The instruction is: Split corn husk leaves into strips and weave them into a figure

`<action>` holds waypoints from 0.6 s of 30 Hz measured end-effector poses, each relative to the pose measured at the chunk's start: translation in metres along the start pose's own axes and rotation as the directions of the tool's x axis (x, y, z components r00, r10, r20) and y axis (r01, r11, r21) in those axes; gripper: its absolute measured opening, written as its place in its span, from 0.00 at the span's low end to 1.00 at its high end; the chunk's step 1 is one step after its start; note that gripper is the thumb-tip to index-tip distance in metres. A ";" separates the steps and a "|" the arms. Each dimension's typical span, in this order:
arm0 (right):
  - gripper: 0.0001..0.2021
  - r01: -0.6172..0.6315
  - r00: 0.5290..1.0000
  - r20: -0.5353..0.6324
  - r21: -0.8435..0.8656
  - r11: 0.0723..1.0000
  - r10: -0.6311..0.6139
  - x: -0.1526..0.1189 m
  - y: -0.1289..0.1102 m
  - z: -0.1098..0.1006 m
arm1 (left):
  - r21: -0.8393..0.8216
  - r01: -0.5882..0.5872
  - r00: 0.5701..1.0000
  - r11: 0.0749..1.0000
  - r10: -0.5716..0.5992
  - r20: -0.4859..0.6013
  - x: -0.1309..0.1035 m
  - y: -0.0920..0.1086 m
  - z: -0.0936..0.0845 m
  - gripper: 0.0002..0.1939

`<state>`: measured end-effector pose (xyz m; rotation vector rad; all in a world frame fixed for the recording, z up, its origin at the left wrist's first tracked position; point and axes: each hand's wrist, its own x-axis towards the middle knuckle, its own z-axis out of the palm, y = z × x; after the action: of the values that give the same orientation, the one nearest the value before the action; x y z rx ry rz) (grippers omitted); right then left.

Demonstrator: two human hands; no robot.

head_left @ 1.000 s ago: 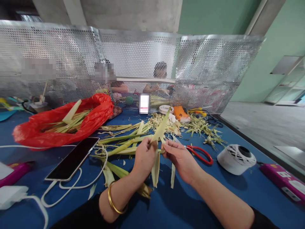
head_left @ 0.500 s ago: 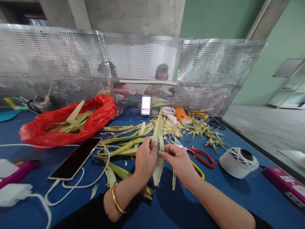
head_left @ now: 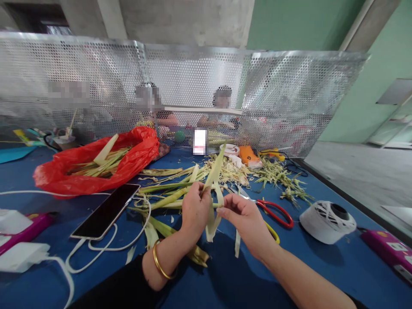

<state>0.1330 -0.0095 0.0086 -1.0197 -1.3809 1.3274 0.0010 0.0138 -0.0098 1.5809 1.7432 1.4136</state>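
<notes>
A pale green corn husk (head_left: 215,170) is pinched in my left hand (head_left: 196,209), its pointed tip up and its wide end hanging below the fingers. Fingers and thumb of my right hand (head_left: 240,216) are closed on a narrow strip (head_left: 220,195) of this husk, which bows away from the main leaf and hangs down below the hand. Just beyond my right hand lie scissors (head_left: 276,213) with red handles; a yellow handle (head_left: 273,232) is partly hidden by that hand. More husks (head_left: 170,199) lie left of my left hand.
A red plastic bag (head_left: 77,189) holding husks stands at the left, behind a charging phone (head_left: 106,211) with white cables. Shredded scraps (head_left: 231,169) and an orange packet (head_left: 249,156) lie ahead. A white thread cone (head_left: 327,223) and purple power strip (head_left: 386,246) are at right. A perforated metal screen (head_left: 193,77) closes the back.
The strip in my right hand has been drawn away from the husk, widening the gap between them. The husk in my left hand leans more to the right.
</notes>
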 end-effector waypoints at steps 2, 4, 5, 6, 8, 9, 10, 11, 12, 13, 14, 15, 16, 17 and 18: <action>0.11 -0.013 0.999 0.041 0.083 0.996 0.009 -0.002 -0.003 0.000 | -0.028 0.027 1.000 0.999 -0.027 -0.005 0.002 -0.001 -0.001 0.08; 0.11 -0.034 0.996 0.085 0.163 0.986 0.020 -0.003 -0.005 0.000 | -0.026 0.032 0.999 0.999 -0.032 -0.008 0.003 -0.001 -0.001 0.08; 0.11 -0.045 0.994 0.103 0.196 0.980 0.025 -0.003 -0.006 0.000 | -0.024 0.028 1.000 0.999 -0.028 -0.006 0.003 -0.001 -0.001 0.07; 0.11 -0.056 0.993 0.114 0.225 0.973 0.031 -0.004 -0.006 0.000 | -0.025 0.022 1.000 0.999 -0.022 -0.004 0.003 -0.002 -0.001 0.07; 0.11 -0.078 0.992 0.121 0.282 0.956 0.045 -0.005 -0.008 -0.001 | -0.033 0.009 1.000 0.999 -0.009 -0.001 0.003 -0.003 -0.001 0.07; 0.11 -0.088 0.991 0.119 0.311 0.946 0.053 -0.005 -0.010 -0.003 | -0.038 0.005 1.000 0.999 -0.005 0.000 0.004 -0.004 -0.001 0.07; 0.11 -0.094 0.992 0.114 0.339 0.936 0.059 -0.006 -0.011 -0.004 | -0.041 0.002 1.000 0.999 -0.002 0.004 0.005 -0.005 -0.001 0.07; 0.11 -0.096 0.993 0.106 0.363 0.927 0.061 -0.007 -0.013 -0.006 | -0.040 0.000 1.000 0.999 0.000 0.009 0.005 -0.006 -0.001 0.08; 0.11 -0.093 0.993 0.100 0.380 0.920 0.060 -0.007 -0.015 -0.009 | -0.036 0.001 1.000 0.999 -0.001 0.014 0.006 -0.006 -0.001 0.08; 0.11 -0.093 0.993 0.102 0.384 0.919 0.057 -0.007 -0.017 -0.011 | -0.035 0.006 1.000 0.999 -0.005 0.023 0.007 -0.007 -0.001 0.08; 0.11 -0.100 0.991 0.116 0.370 0.924 0.060 -0.007 -0.018 -0.013 | -0.037 0.014 0.999 0.999 -0.013 0.038 0.007 -0.007 -0.001 0.09; 0.11 -0.114 0.988 0.138 0.334 0.936 0.071 -0.006 -0.018 -0.015 | -0.041 0.024 0.998 0.999 -0.022 0.056 0.007 -0.006 -0.001 0.09; 0.12 -0.126 0.984 0.156 0.279 0.952 0.085 -0.005 -0.018 -0.016 | -0.046 0.035 0.997 0.998 -0.032 0.076 0.006 -0.006 0.000 0.09; 0.12 -0.132 0.982 0.162 0.211 0.969 0.098 -0.003 -0.016 -0.016 | -0.053 0.046 0.994 0.998 -0.041 0.098 0.005 -0.005 0.000 0.09; 0.14 -0.128 0.983 0.148 0.139 0.982 0.107 0.000 -0.013 -0.017 | -0.065 0.055 0.991 0.996 -0.047 0.125 0.004 -0.003 0.001 0.09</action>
<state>0.1497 -0.0072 0.0215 -0.9346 -1.3194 1.5910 -0.0010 0.0183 -0.0119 1.5423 1.6348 1.3087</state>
